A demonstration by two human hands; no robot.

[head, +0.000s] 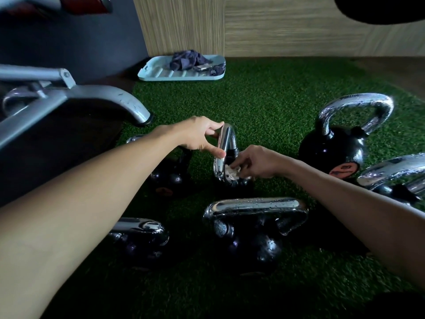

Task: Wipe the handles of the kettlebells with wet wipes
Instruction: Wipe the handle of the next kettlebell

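On the green turf mat (264, 93) stands the middle kettlebell (232, 184), a black ball largely hidden behind its own chrome handle (230, 137), which is seen edge-on as a narrow upright loop. The left hand (202, 134) pinches that handle from the left, with a finger laid over the top of the loop and the thumb pressed against its near limb lower down. The right hand (255, 161) comes in from the right with fingers bunched around a crumpled white wet wipe (230, 171), held against the bottom of the loop where it meets the ball. Just left of the middle kettlebell sits a second kettlebell (170, 173), partly covered by the left forearm. Nearer the camera stand a wet-handled kettlebell (253, 245) and, left of that, another kettlebell (138, 240). To the right is a large kettlebell (333, 153), with one more kettlebell (395, 178) at the frame edge. Beyond the middle kettlebell, against the wall, lies a pale blue tray (161, 74) carrying a dark cloth (187, 59). Far left of it curves a grey metal frame leg (103, 95).
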